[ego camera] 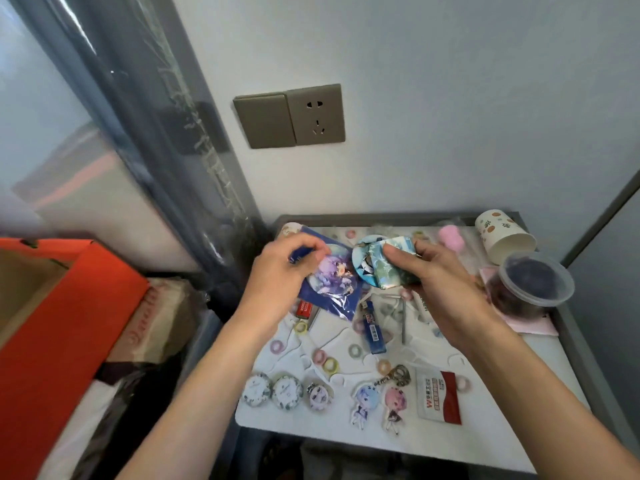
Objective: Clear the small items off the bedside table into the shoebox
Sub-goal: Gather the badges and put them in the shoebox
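Observation:
My left hand [282, 271] grips a blue plastic packet with a purple cartoon badge [334, 282] above the bedside table [540, 348]. My right hand [440, 285] holds a round blue badge and a green-blue packet [384, 265] beside it. The orange shoebox [59, 327] stands open at the left, lower than the table. On the table lie a blue lighter [372, 329], a red lighter [304, 310], three round badges [287, 392], two acrylic figure keychains [377, 405], a red-and-white packet [440, 396] and several small coloured rings [325, 360].
A paper cup [504, 235], a pink pompom [450, 237] and a lidded plastic tub [533, 284] stand at the table's far right. A wall socket [291, 116] is above. A clear plastic-wrapped post [180, 161] and a brown bag [159, 323] sit between box and table.

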Available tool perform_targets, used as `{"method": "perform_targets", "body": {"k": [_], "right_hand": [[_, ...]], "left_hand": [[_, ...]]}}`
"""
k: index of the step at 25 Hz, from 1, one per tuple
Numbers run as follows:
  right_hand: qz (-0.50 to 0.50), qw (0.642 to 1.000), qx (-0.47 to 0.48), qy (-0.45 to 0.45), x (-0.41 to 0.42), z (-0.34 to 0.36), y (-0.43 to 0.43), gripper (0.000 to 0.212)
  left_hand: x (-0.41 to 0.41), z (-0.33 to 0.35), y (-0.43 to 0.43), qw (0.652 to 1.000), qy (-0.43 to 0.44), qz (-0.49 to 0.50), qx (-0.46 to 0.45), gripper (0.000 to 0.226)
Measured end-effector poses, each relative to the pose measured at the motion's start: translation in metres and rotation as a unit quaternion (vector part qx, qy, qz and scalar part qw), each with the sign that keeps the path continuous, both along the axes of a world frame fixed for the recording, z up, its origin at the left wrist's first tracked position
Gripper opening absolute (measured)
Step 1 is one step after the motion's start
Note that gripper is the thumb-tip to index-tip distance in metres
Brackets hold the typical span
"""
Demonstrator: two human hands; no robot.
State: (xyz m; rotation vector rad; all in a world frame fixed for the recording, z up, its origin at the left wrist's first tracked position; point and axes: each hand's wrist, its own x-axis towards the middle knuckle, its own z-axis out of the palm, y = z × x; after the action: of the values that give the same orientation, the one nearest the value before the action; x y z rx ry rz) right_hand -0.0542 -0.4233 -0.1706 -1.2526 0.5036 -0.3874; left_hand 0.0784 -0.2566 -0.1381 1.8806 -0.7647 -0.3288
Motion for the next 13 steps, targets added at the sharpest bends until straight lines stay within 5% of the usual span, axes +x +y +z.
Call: {"method": "perform_targets", "body": {"k": [6,10,13], "right_hand": [[0.041,0.991,-0.126,0.032,0.002,-0.004,0.037,0.019],[0.037,0.949,-0.309,0.056,0.002,-0.01,0.052,0.014],[0.051,0.947,-0.314,0.036,-0.001,-0.016,0.058,0.025]], "left_hand": [[-0.046,-0.034,0.01,0.945,0.317,0.033,-0.071,0.031],[-0.047,-0.04,0.005,0.941,0.331,-0.007,-0.072,0.046],[-0.046,-0.044,0.002,0.943,0.323,-0.006,-0.083,0.037]]}}
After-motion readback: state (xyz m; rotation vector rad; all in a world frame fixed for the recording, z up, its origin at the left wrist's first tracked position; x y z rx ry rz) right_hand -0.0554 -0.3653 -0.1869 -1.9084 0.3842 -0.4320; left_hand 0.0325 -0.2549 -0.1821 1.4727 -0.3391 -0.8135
